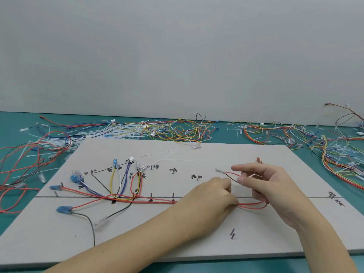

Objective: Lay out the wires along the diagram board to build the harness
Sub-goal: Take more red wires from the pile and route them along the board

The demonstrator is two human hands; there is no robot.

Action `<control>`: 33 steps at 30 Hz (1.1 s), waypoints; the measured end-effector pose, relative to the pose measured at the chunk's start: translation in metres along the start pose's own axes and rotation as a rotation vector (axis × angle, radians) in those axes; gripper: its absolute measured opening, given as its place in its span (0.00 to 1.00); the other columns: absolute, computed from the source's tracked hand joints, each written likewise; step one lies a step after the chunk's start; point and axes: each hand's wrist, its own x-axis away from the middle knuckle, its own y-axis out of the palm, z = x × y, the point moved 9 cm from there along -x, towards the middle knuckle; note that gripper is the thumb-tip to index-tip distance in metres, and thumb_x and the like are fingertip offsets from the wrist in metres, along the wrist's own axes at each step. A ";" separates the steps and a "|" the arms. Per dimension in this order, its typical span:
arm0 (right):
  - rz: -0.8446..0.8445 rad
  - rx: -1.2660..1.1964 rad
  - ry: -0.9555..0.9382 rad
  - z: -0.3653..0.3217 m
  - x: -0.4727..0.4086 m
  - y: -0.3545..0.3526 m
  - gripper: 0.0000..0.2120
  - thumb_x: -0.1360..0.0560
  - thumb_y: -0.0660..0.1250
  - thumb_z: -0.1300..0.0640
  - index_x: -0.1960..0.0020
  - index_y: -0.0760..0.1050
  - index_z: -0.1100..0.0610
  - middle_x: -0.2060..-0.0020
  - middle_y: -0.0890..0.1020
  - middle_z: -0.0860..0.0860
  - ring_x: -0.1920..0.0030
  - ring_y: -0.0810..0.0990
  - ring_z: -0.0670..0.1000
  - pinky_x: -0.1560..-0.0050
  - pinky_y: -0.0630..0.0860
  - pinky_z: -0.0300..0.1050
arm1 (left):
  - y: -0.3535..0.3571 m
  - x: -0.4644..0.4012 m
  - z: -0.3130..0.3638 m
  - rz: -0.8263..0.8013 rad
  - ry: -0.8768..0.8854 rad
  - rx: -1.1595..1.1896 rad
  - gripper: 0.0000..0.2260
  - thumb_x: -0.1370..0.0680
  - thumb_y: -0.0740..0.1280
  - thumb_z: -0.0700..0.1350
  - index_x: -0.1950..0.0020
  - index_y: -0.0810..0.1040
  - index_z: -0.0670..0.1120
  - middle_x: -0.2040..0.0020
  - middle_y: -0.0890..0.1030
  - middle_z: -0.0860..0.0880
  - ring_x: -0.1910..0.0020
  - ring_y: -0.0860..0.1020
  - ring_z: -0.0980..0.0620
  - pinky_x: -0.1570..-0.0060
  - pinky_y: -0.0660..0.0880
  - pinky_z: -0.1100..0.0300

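Observation:
A pale grey diagram board [197,233] lies on the teal bench, with drawn lines, handwritten labels and short metal pins. Red, yellow, blue, white and black wires [122,196] run along its left half, ending in blue and clear connectors. A red wire bundle [157,201] follows the long horizontal line to my left hand [212,194], which grips it with curled fingers. The red wires loop out [254,206] under my right hand [264,186]. My right hand pinches thin red and black wires [232,176] that end in a clear terminal [218,170].
Heaps of loose wires lie along the back of the bench [177,129] and at the right [334,152] and left [29,154]. Loose white cable ties [161,154] rest on the board's far part. Two pins [233,234] stand near the board's front edge.

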 end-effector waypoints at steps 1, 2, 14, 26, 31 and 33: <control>0.021 -0.007 0.008 0.001 -0.001 -0.001 0.09 0.27 0.70 0.66 0.54 0.86 0.55 0.72 0.71 0.49 0.75 0.62 0.46 0.77 0.60 0.33 | -0.001 0.000 -0.001 0.005 -0.014 0.020 0.13 0.17 0.58 0.45 0.41 0.81 0.46 0.51 0.72 0.46 0.50 0.71 0.47 0.51 0.71 0.50; 0.050 -0.010 0.013 0.003 -0.002 -0.004 0.08 0.27 0.70 0.64 0.54 0.86 0.55 0.73 0.69 0.49 0.76 0.61 0.45 0.78 0.59 0.33 | -0.001 0.000 -0.003 0.006 -0.031 0.042 0.13 0.17 0.59 0.45 0.40 0.81 0.47 0.51 0.72 0.46 0.50 0.72 0.47 0.51 0.71 0.51; 0.466 0.244 0.067 0.014 0.002 -0.074 0.04 0.26 0.71 0.62 0.58 0.83 0.58 0.71 0.81 0.52 0.77 0.72 0.40 0.72 0.66 0.38 | -0.003 -0.006 0.002 0.033 0.026 -0.105 0.13 0.20 0.59 0.42 0.41 0.81 0.51 0.51 0.75 0.51 0.48 0.65 0.47 0.56 0.60 0.56; 0.522 0.210 0.107 0.026 -0.003 -0.079 0.06 0.22 0.66 0.66 0.58 0.76 0.61 0.67 0.80 0.61 0.75 0.81 0.53 0.74 0.80 0.41 | 0.016 -0.017 0.013 -0.117 -0.013 -0.155 0.24 0.25 0.59 0.36 0.32 0.71 0.53 0.42 0.68 0.48 0.46 0.63 0.46 0.49 0.60 0.53; 0.491 0.243 0.108 0.023 -0.007 -0.075 0.05 0.23 0.66 0.67 0.58 0.77 0.63 0.68 0.81 0.59 0.72 0.81 0.53 0.74 0.78 0.36 | 0.009 -0.023 0.005 -0.082 -0.020 -0.175 0.22 0.20 0.57 0.40 0.30 0.70 0.61 0.45 0.70 0.50 0.46 0.63 0.47 0.48 0.57 0.52; 0.484 0.270 0.089 0.018 -0.008 -0.072 0.06 0.24 0.67 0.66 0.59 0.78 0.62 0.68 0.81 0.58 0.75 0.80 0.48 0.74 0.76 0.33 | 0.009 -0.023 0.004 -0.077 -0.027 -0.151 0.22 0.19 0.56 0.41 0.30 0.70 0.61 0.46 0.70 0.50 0.46 0.63 0.47 0.49 0.56 0.53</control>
